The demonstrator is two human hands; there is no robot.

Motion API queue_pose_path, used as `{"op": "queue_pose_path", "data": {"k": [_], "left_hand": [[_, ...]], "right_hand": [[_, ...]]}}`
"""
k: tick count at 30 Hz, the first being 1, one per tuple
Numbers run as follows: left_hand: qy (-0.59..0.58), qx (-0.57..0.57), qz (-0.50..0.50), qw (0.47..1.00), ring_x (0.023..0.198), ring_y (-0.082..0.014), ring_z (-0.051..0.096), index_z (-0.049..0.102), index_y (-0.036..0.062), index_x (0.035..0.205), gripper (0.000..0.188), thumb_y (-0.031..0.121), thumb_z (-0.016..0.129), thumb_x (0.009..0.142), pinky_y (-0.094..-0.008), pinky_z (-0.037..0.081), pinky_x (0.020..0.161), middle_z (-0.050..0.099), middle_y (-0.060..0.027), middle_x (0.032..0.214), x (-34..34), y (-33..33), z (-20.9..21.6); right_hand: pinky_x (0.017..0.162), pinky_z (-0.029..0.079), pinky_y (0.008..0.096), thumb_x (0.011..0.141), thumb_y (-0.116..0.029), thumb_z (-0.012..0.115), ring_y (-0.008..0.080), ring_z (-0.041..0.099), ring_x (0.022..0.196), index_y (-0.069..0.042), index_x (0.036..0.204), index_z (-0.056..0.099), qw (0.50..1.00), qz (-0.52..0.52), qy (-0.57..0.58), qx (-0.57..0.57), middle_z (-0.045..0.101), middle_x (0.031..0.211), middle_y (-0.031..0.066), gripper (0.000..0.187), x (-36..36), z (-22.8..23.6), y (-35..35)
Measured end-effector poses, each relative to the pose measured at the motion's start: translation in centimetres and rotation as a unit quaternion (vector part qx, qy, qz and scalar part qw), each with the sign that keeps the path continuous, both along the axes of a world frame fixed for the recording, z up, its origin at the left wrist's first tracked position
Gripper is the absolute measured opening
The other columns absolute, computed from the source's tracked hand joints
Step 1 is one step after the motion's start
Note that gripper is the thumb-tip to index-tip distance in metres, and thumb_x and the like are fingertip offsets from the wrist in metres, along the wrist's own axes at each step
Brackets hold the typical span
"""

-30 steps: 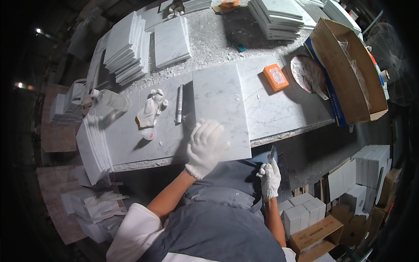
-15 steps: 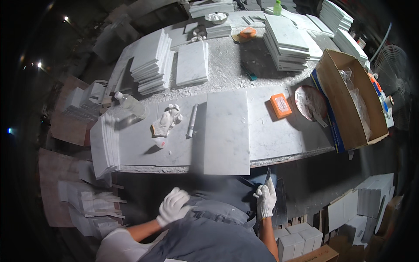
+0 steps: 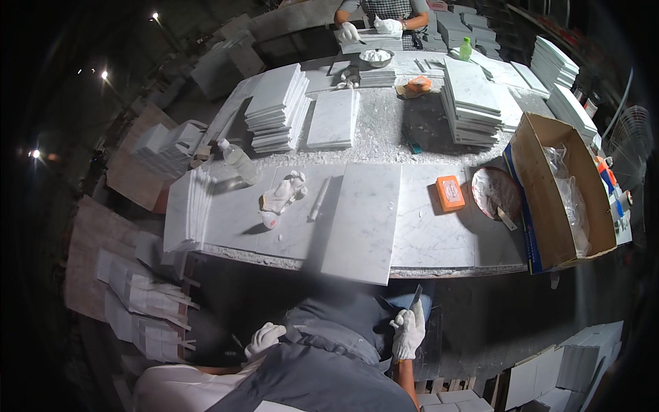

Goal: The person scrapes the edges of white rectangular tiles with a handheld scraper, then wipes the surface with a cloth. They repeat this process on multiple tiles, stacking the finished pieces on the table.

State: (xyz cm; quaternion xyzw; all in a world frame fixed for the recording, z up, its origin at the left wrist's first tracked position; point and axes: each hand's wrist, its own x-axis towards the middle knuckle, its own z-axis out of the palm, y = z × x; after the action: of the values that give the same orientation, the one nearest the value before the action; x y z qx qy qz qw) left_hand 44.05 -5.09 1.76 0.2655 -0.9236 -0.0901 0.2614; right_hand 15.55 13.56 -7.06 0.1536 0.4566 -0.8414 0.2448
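Note:
My right hand [image 3: 408,334], in a white knit glove, is closed around a narrow tool with a flat dark blade [image 3: 417,295] pointing up and away; its handle is hidden in the fist. Beside my waist is my gloved left hand [image 3: 264,339], its fingers loosely bent and nothing visible in them. Both hands are below the table's near edge, touching nothing on it. In front of me lies a white marble slab [image 3: 360,220], its near end overhanging the edge. Left of it are a white stick-like marker [image 3: 320,199] and a pair of crumpled work gloves [image 3: 283,193].
An orange box [image 3: 450,193], a bowl of white paste [image 3: 486,192] and an open cardboard box [image 3: 602,220] are on the right. A clear bottle [image 3: 239,163] and stacked slabs [image 3: 271,113] stand left. Across the table, a co-worker's gloved hands [image 3: 388,26] handle another slab.
The view has tilted up, bringing the co-worker into sight. My left hand has drawn back toward my waist. My right hand still grips the bladed tool, now slightly lower and further left in view.

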Motion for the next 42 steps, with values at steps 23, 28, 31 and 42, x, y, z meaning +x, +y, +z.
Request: {"op": "queue_pose_path", "data": {"k": [23, 28, 31, 42], "left_hand": [[-0.376, -0.024, -0.272, 0.886, 0.128, -0.0309, 0.054, 0.061, 0.0138, 0.137, 0.058, 0.026, 0.071, 0.081, -0.0390, 0.043, 0.111, 0.058, -0.0092, 0.138, -28.4, -10.6, 4.7], [-0.044, -0.112, -0.323, 0.939, 0.135, -0.0265, 0.051, 0.061, 0.0108, 0.134, 0.048, 0.021, 0.061, 0.087, -0.0415, 0.040, 0.114, 0.058, -0.0123, 0.138, -28.3, -11.0, 1.5], [-0.228, -0.004, -0.322, 0.919, 0.114, -0.0276, 0.054, 0.064, 0.0104, 0.119, 0.041, 0.026, 0.065, 0.081, -0.0415, 0.044, 0.102, 0.057, -0.0103, 0.129, -28.4, -11.0, 1.4], [-0.136, -0.533, -0.194, 0.813, 0.141, -0.0255, 0.047, 0.057, 0.0113, 0.139, 0.054, 0.035, 0.058, 0.090, -0.0410, 0.032, 0.121, 0.054, -0.0066, 0.149, -27.2, -12.4, -4.5]], "right_hand": [[0.059, 0.053, 0.0258, 0.100, 0.000, 0.059, 0.0119, 0.061, 0.071, 0.005, 0.151, 0.047, 0.991, 0.000, 0.084, 0.102, 0.069, 0.113, 0.0125, 0.052, -4.1, 3.8, 3.8], [0.061, 0.056, 0.0284, 0.098, -0.003, 0.061, 0.0126, 0.064, 0.073, 0.006, 0.147, 0.050, 0.969, 0.110, 0.201, 0.089, 0.068, 0.091, 0.0097, 0.051, -12.5, 8.1, -2.4], [0.060, 0.058, 0.0290, 0.097, 0.001, 0.057, 0.0142, 0.065, 0.071, 0.006, 0.146, 0.052, 0.954, 0.176, 0.228, 0.081, 0.067, 0.090, 0.0103, 0.049, -16.3, 10.4, -7.2], [0.061, 0.053, 0.0275, 0.098, -0.006, 0.061, 0.0135, 0.059, 0.064, 0.005, 0.150, 0.048, 0.928, 0.335, 0.163, 0.001, 0.063, 0.081, 0.0073, 0.055, -13.6, 13.7, -8.4]]}}
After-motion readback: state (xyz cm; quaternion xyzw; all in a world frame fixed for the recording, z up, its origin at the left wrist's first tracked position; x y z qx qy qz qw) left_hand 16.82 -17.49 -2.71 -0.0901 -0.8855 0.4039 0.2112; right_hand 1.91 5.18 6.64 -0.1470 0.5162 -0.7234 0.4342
